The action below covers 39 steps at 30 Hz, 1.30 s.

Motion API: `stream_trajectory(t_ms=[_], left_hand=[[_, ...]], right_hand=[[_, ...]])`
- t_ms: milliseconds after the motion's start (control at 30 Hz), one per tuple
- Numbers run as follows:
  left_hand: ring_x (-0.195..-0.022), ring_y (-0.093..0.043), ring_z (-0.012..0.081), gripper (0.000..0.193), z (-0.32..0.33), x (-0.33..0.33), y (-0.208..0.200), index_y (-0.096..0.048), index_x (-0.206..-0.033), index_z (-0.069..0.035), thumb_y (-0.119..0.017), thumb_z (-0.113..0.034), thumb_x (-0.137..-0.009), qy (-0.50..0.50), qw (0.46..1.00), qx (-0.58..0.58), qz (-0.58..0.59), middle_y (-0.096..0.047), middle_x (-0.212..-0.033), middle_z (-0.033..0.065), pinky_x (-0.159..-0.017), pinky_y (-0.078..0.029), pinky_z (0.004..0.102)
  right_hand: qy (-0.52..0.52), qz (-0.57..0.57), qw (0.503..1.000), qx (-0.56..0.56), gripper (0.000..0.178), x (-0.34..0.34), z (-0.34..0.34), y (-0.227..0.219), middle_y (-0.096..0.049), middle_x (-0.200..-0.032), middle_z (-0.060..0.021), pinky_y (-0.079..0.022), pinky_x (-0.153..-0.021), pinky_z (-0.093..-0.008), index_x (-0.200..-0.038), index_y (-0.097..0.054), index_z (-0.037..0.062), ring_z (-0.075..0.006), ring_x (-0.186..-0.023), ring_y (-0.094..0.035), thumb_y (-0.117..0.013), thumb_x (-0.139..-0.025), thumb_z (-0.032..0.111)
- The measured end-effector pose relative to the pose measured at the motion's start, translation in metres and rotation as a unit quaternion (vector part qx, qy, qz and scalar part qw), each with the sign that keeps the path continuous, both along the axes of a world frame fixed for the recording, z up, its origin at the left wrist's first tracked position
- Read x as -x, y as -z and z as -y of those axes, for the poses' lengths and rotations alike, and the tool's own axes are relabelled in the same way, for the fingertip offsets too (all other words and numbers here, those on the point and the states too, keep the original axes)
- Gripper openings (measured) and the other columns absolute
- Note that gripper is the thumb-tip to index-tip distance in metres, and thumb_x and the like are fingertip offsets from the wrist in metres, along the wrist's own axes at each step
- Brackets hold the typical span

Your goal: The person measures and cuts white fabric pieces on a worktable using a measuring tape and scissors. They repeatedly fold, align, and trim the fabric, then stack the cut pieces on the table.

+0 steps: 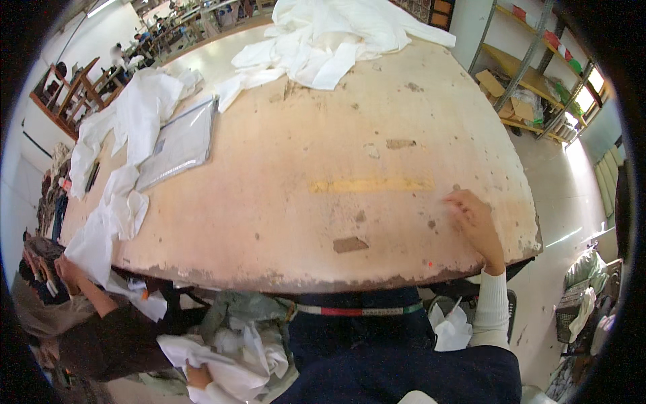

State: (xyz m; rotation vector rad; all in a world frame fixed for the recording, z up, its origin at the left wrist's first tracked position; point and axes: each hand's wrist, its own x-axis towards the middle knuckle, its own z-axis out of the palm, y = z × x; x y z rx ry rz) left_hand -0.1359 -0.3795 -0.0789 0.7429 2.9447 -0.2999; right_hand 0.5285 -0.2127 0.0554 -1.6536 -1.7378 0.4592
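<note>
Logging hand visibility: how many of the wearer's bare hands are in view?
2: the left hand on crumpled white fabric, the right hand at the pale, stained tabletop; neither is wholly hidden.

Metal shelving (518, 65) with a cardboard box (491, 84) on it stands at the upper right of the frame, a mesh basket (567, 317) at the lower right, brown wooden furniture (77, 93) at the upper left, a flat clear plastic package (180, 143) left of centre, and a dark-clothed co-worker (121, 340) at the lower left.
</note>
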Motion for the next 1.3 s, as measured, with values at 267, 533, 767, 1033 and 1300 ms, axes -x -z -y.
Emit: stream_trajectory(t_ms=[267, 533, 767, 1033, 1300], left_hand=[[-0.096, -0.056, 0.0354, 0.050, -0.037, 0.005, 0.058, -0.052, -0.117, 0.000, -0.060, -0.032, -0.080, -0.015, 0.984, -0.175, 0.006, -0.059, -0.106, 0.0199, -0.088, -0.042, 0.0446], [-0.091, -0.056, 0.0323, 0.040, -0.036, 0.050, 0.105, -0.054, -0.110, 0.001, -0.053, -0.031, -0.086, -0.064, 0.939, -0.339, -0.010, -0.059, -0.099, 0.0189, -0.086, -0.042, 0.0426], [-0.086, -0.052, 0.0253, 0.033, -0.132, -0.047, -0.049, -0.054, -0.098, 0.003, -0.042, -0.028, -0.094, 0.186, 0.763, -0.618, -0.007, -0.056, -0.091, 0.0146, -0.083, -0.041, 0.0382], [-0.120, -0.036, 0.0425, 0.070, -0.255, -0.246, -0.122, -0.045, -0.127, -0.003, -0.062, -0.050, -0.078, 0.641, 0.613, -0.383, 0.258, -0.041, -0.125, 0.0230, -0.103, -0.026, 0.0497], [-0.111, -0.047, 0.0339, 0.043, -0.212, -0.304, -0.141, -0.056, -0.115, -0.015, -0.069, -0.019, -0.075, 0.787, 0.462, -0.089, 0.399, -0.053, -0.116, 0.0147, -0.095, -0.038, 0.0429]], right_hand=[[-0.244, 0.118, 0.963, 0.003, 0.021, 0.049, -0.139, -0.011, -0.055, -0.100, -0.0139, -0.045, -0.080, -0.0370, -0.102, -0.057, 0.0003, -0.0292, -0.093, -0.055, -0.054, -0.086, 0.012], [-0.073, 0.315, 0.902, -0.287, 0.040, 0.088, -0.380, 0.042, -0.043, -0.128, -0.0160, -0.039, -0.098, -0.0419, -0.124, -0.047, 0.0085, -0.0342, -0.112, -0.049, -0.051, -0.084, 0.009], [-0.059, 0.250, 0.955, -0.146, 0.013, 0.115, -0.401, 0.025, -0.064, -0.078, -0.0175, -0.049, -0.075, -0.0440, -0.092, -0.055, 0.0019, -0.0331, -0.079, -0.063, -0.051, -0.081, 0.007], [-0.747, 0.087, 0.658, 0.038, 0.018, 0.210, -0.072, -0.012, -0.059, -0.074, -0.0204, -0.049, -0.062, -0.0446, -0.090, -0.052, 0.0010, -0.0348, -0.069, -0.062, -0.053, -0.082, 0.017], [-0.190, 0.293, 0.935, -0.065, 0.062, 0.083, -0.105, -0.055, -0.041, -0.132, -0.0199, -0.037, -0.091, -0.0460, -0.124, -0.049, 0.0099, -0.0392, -0.112, -0.045, -0.063, -0.078, 0.048]])
